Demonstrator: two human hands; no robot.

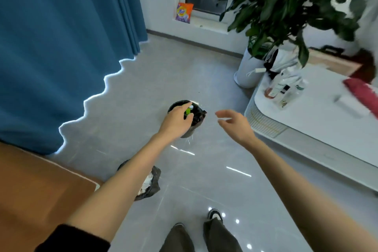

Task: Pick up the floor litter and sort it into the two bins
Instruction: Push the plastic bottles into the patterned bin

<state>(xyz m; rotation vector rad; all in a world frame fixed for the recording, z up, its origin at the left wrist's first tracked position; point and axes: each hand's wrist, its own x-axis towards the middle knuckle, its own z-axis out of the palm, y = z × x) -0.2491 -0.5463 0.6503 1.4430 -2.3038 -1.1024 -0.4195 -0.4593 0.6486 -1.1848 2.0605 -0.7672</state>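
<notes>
Grip, L hand [176,121]: fingers curled round small green plastic bottle w/ white cap [187,111], held over far round bin w/ black liner [198,117].
R hand [235,125]: spread, empty, beside that bin.
Near black-lined bin [153,186]: white scraps inside, prob. paper.
Risk: bottle clips rim on release and bounces onto grey tiled floor [204,170]; a loose liner could also fold in.

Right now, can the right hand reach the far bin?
Probably yes. The right hand hangs open just beside the far bin, nothing between them, though the left hand holding a green bottle covers its mouth.
</notes>
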